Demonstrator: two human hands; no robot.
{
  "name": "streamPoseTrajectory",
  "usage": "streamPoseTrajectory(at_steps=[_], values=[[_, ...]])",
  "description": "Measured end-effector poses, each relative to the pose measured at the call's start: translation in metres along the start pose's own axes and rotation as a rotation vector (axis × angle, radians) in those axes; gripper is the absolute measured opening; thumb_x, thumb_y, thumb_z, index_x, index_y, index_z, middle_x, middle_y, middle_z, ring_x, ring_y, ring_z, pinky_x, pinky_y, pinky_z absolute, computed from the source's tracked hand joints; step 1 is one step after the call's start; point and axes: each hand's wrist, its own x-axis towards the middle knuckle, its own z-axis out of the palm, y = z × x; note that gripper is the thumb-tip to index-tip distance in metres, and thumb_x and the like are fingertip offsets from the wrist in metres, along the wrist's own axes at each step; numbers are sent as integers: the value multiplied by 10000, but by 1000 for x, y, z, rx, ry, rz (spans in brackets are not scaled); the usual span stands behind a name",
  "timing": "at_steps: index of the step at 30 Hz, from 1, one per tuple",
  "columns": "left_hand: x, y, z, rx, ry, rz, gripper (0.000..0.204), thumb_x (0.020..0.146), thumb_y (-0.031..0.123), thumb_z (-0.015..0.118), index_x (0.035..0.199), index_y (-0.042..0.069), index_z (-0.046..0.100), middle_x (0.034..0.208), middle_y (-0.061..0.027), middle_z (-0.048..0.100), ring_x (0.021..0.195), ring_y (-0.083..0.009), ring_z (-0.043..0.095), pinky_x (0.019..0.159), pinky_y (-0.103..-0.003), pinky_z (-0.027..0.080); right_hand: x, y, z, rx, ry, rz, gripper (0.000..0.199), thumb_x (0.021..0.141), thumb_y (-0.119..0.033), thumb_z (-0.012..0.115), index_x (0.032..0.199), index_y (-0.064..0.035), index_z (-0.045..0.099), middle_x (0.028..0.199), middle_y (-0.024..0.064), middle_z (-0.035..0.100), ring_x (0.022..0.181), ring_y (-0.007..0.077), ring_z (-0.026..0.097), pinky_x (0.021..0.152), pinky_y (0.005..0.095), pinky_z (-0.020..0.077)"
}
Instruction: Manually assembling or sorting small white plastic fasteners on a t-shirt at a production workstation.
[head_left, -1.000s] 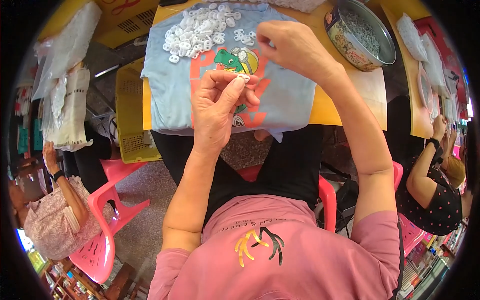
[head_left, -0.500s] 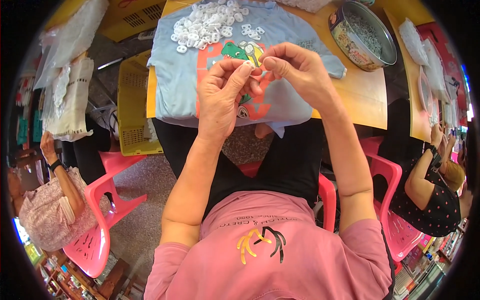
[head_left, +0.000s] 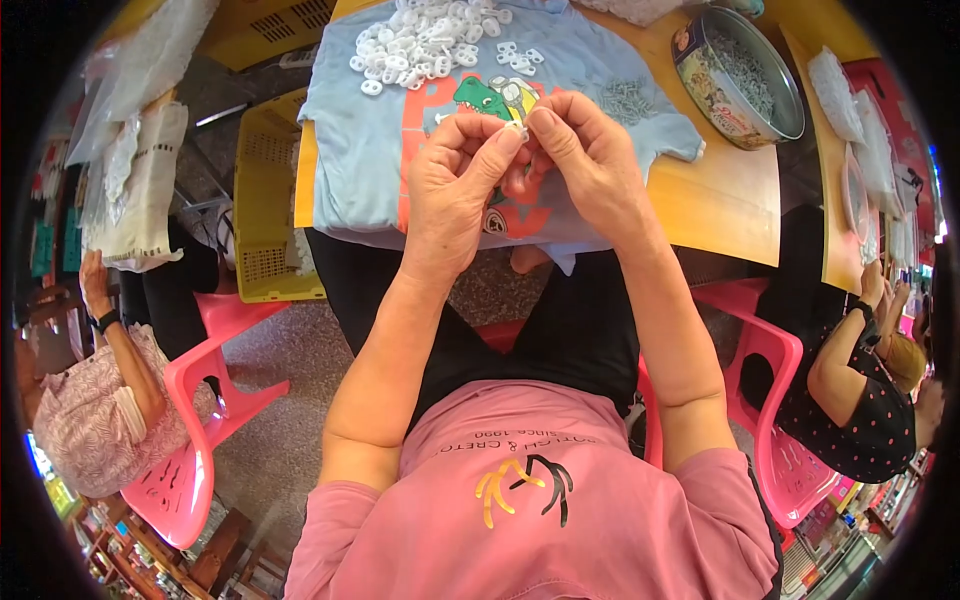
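Note:
My left hand (head_left: 452, 180) and my right hand (head_left: 590, 160) meet above the table's near edge, fingertips pinched together on one small white plastic part (head_left: 516, 127). Under them lies a light blue child's shirt (head_left: 350, 150) with a green dinosaur print (head_left: 480, 97), spread over the yellow table (head_left: 720, 210). A heap of small white plastic rings (head_left: 420, 40) rests on the shirt's far side. A little pile of grey metal bits (head_left: 628, 98) lies on the shirt to the right of my hands.
A round tin (head_left: 738, 78) of small grey pieces stands at the right of the table. A yellow crate (head_left: 262, 200) sits left of the table. Pink plastic chairs (head_left: 200, 390) stand around. A seated person (head_left: 90, 400) is at the left, another (head_left: 860, 380) at the right.
My right hand has come back from the ring heap toward me and joined my left hand. Both now pinch the small white part together.

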Motion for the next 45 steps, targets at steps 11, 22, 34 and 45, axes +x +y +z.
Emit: streamPoseTrajectory(at_steps=[11,22,34,45], values=[[0,0,1,4,6,21,104,944,77,637,1001,6,586,857,-75,665,697,-116,611,652,-244,516,1,-3,2,5,55,12,236,1007,-225,565,985,8,596,793,9,619,698,56,558,622,210,471],[0,-2,1,15,18,33,107,943,76,641,1001,12,577,873,-73,666,705,-112,608,659,-238,511,0,-1,5,-10,60,6,205,991,-191,592,981,14,598,765,10,624,682,57,563,606,212,470],[-1,-9,2,57,80,106,94,953,81,632,986,26,562,837,-39,646,689,-67,573,625,-198,475,-5,-1,26,-222,237,-123,163,980,-149,606,959,12,594,782,13,621,683,65,579,599,201,473],[-2,-10,0,142,75,119,83,952,86,636,968,38,571,815,-15,639,665,-48,551,604,-192,463,-5,-4,22,-193,178,-105,131,973,-124,610,944,2,590,773,15,624,689,63,602,576,199,466]])
